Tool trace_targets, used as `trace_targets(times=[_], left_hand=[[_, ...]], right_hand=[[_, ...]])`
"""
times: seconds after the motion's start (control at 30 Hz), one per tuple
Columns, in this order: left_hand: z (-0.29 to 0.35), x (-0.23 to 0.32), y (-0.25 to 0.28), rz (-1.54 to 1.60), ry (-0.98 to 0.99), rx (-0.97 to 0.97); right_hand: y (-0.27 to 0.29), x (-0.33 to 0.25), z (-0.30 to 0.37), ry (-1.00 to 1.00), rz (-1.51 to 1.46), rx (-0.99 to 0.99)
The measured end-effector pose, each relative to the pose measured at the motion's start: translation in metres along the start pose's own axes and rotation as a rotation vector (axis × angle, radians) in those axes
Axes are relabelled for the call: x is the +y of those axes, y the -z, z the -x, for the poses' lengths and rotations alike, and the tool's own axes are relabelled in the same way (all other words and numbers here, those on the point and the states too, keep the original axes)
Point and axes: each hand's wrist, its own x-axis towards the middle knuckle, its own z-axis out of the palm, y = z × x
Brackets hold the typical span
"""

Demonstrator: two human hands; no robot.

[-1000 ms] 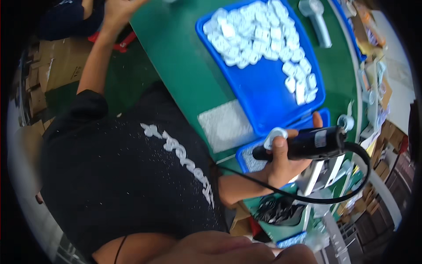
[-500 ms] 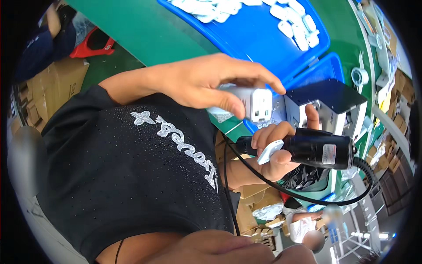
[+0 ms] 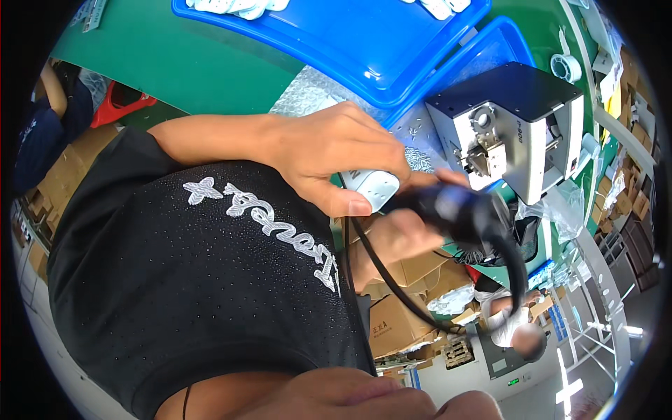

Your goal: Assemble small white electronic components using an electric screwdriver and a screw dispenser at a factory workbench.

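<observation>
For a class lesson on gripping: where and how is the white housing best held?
Probably by opposite sides of the white housing, coming from the person's left. Its blocky body suits pinching between thumb and fingers, as the left hand shows, and its exposed end lies rightward, beside the blurred black tool, so this keeps that end uncovered.

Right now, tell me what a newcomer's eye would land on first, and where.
Probably the blurred, corded black handheld tool in the right hand, right of centre, beside the rounded white block that the left hand grips. Next, likely the boxy black-and-silver machine at upper right, and the large blue plastic tray at the top edge, with white pieces in it.
</observation>
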Motion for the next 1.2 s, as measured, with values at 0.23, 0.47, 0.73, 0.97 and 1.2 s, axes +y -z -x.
trace_targets(times=[0.23, 0.47, 0.73, 0.97, 1.2], left_hand=[[-0.003, -0.007, -0.006, -0.059, -0.016, -0.026], [-0.003, -0.005, -0.007, -0.083, -0.011, -0.045], [-0.001, -0.009, -0.006, -0.119, -0.025, -0.046], [0.0, -0.013, -0.011, -0.119, -0.039, -0.015], [0.0, -0.009, -0.018, -0.119, -0.032, 0.005]], right_hand=[[0.006, -0.068, -0.078, 0.897, -0.08, 0.124], [0.017, -0.05, -0.093, 0.532, -0.148, -0.084], [0.013, -0.11, -0.017, 0.493, -0.198, -0.507], [-0.016, -0.114, -0.011, 0.49, -0.152, -0.429], [-0.021, -0.119, -0.014, 0.349, 0.05, -0.438]])
